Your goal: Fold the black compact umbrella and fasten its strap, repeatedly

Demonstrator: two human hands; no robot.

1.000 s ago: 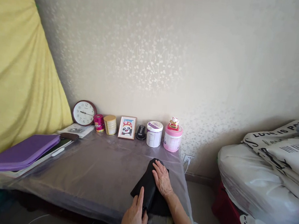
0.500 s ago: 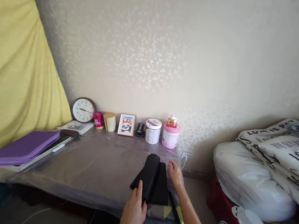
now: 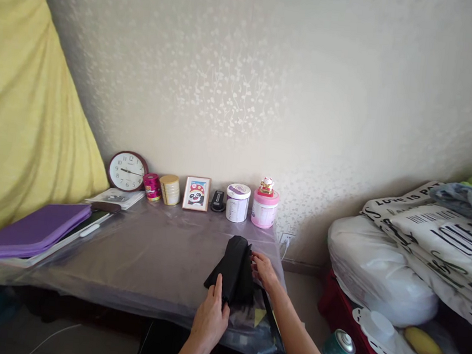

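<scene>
A partly rolled black fabric bundle (image 3: 234, 266) lies near the table's right front corner, with a loose flap on its right side. From that side a black strap (image 3: 271, 318) runs over the table edge. My left hand (image 3: 211, 315) grips the bundle's near end, index finger stretched along the roll and thumb at its lower edge. At the flap's far right edge, my right hand (image 3: 264, 270) is closed with its fingertips on the fabric. What exactly the bundle is cannot be made out.
Along the wall stand a clock (image 3: 127, 171), a pink can (image 3: 152, 187), a yellow-lidded jar (image 3: 169, 190), a framed panda picture (image 3: 196, 194), a white tub (image 3: 237, 204) and a pink tub (image 3: 264, 210). A purple folder (image 3: 33, 230) lies left; a spray can (image 3: 338, 349) stands right.
My right hand has moved left onto the flap, which is lifted and folded toward the roll. My left hand stays on the near end. The view has shifted slightly.
</scene>
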